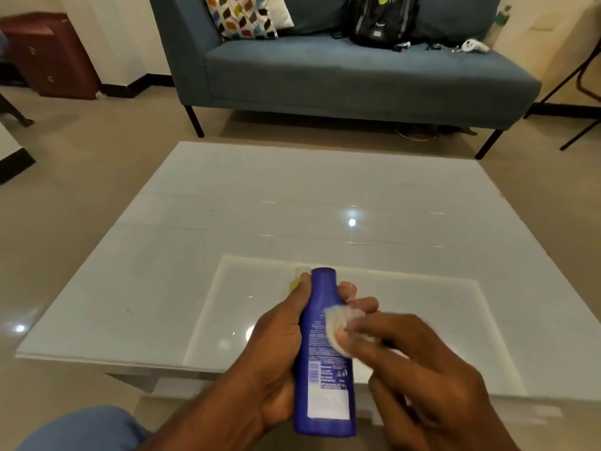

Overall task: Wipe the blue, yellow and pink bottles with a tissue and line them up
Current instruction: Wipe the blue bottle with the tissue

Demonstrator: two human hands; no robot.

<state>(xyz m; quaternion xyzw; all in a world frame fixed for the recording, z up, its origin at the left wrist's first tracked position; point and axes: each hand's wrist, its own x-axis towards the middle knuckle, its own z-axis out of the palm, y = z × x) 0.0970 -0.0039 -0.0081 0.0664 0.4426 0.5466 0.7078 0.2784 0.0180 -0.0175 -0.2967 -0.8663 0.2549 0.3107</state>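
On my feed the left hand (276,353) grips the blue bottle (323,356) from its left side, thumb running up along the neck and fingertips curling round the far side near the cap end, so that hand is clamped on the bottle. The bottle is held off the table, cap pointing away from me and base toward the camera, its back label with white print and a pale patch facing up. The right hand (419,369) comes in from the right with its fingers bunched on a small crumpled white tissue (340,323), which is pressed against the right flank of the bottle around its middle; the hand is blurred, but I can see the tissue pinched under the fingertips. Just behind the left thumb I catch a sliver of the yellow bottle (296,278) with a pale cap, standing on the table and mostly hidden by the hand and the blue bottle. I cannot make out a pink bottle in this view. All this is above the near edge of a glossy white coffee table (227,203) with a paler inset panel. Beyond it sits a blue-grey sofa (341,76) carrying a patterned cushion (242,16) and a black backpack (380,19). A blue-clad knee (84,431) shows at lower left
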